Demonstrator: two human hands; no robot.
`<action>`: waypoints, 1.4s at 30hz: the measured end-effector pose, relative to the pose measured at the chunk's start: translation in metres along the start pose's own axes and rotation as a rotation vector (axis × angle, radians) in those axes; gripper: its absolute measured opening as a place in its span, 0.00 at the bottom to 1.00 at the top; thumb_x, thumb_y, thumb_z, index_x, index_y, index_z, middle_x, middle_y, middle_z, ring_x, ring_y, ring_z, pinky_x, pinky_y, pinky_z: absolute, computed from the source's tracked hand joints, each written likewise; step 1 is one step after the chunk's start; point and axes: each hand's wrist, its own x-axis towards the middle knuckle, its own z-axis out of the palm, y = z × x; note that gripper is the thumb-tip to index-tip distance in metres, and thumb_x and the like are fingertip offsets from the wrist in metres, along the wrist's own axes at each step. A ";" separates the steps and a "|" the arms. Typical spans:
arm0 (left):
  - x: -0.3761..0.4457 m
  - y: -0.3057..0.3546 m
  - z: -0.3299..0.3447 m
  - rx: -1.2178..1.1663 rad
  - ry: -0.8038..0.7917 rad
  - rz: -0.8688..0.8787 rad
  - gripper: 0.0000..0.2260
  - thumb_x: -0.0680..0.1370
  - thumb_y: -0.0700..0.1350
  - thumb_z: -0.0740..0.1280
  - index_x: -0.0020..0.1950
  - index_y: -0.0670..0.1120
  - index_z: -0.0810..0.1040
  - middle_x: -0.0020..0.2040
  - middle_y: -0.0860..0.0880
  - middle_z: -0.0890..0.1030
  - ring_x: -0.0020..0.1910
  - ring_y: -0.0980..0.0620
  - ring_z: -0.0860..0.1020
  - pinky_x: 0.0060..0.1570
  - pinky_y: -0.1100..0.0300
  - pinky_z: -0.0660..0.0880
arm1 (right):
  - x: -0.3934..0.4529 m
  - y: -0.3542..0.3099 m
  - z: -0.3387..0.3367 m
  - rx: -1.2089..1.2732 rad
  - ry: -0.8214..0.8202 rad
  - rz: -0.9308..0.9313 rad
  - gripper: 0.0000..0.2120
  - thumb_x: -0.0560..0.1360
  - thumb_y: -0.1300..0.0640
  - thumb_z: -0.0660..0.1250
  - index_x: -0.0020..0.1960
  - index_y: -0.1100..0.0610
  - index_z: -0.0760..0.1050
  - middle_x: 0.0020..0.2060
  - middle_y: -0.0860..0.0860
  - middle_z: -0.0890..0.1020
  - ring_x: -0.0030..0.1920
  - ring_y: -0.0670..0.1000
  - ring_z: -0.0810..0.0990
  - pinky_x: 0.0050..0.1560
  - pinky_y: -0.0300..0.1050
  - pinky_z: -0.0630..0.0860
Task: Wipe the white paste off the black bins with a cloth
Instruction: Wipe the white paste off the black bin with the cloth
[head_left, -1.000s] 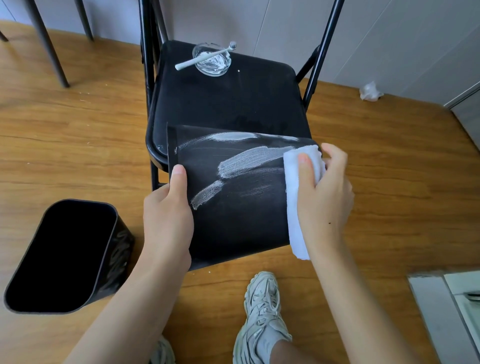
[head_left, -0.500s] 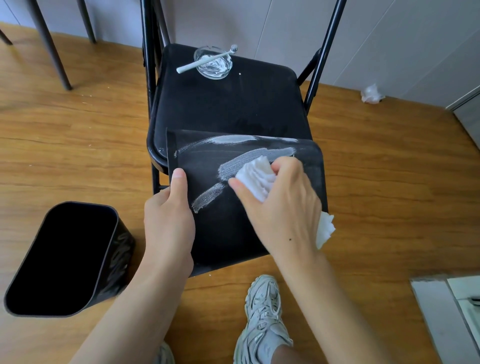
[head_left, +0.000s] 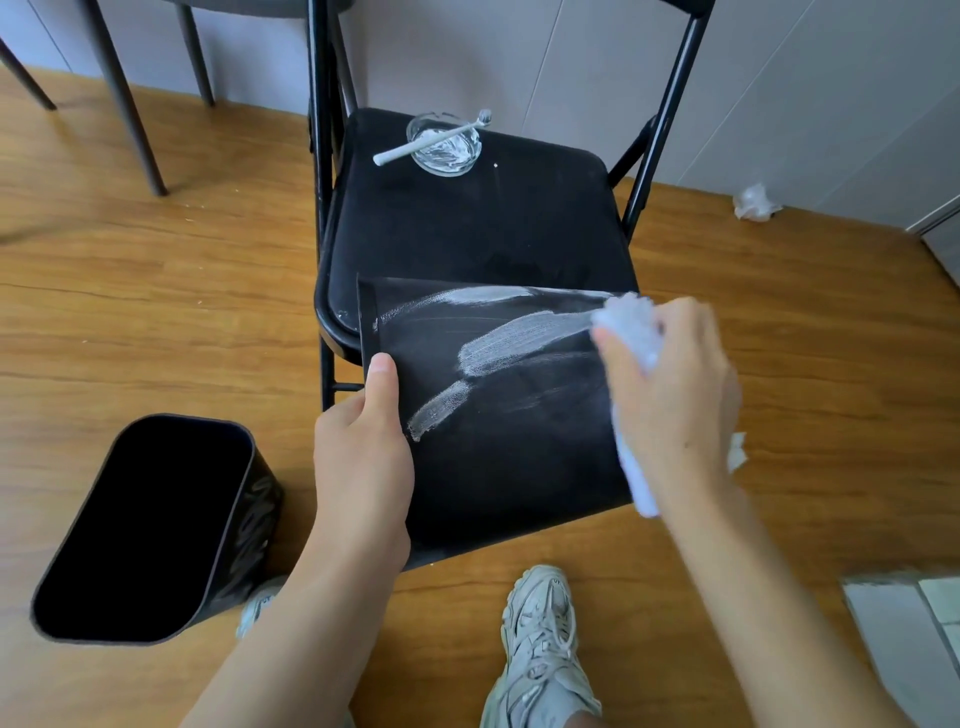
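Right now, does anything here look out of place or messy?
Yes: white paste streaks smear the held black bin, and a crumpled tissue lies on the floor by the wall.

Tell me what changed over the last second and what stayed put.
The right hand, gripping the white cloth, swept left onto the middle paste streak, then back to the held bin's right edge. The streaks look about the same. The left hand kept its grip; the floor bin, ashtray and toothbrush did not move.
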 end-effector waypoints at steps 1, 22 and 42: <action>0.001 -0.001 0.000 0.004 -0.001 0.003 0.18 0.81 0.61 0.60 0.46 0.46 0.77 0.42 0.48 0.73 0.41 0.49 0.71 0.44 0.53 0.69 | 0.011 0.007 -0.001 -0.010 0.031 0.064 0.16 0.75 0.43 0.64 0.48 0.55 0.66 0.45 0.51 0.72 0.39 0.52 0.75 0.33 0.41 0.65; 0.002 -0.005 0.003 0.003 0.013 0.057 0.26 0.82 0.59 0.59 0.45 0.35 0.77 0.41 0.47 0.74 0.41 0.49 0.72 0.43 0.53 0.68 | 0.038 0.016 0.006 -0.102 0.046 0.068 0.23 0.77 0.38 0.58 0.54 0.60 0.67 0.42 0.52 0.74 0.38 0.52 0.75 0.31 0.38 0.64; 0.001 -0.003 0.001 -0.015 0.002 0.020 0.17 0.81 0.60 0.59 0.47 0.47 0.77 0.43 0.49 0.73 0.41 0.49 0.70 0.44 0.53 0.67 | 0.019 -0.025 0.012 -0.008 -0.032 -0.062 0.15 0.77 0.44 0.61 0.45 0.53 0.60 0.36 0.48 0.71 0.33 0.53 0.67 0.31 0.44 0.59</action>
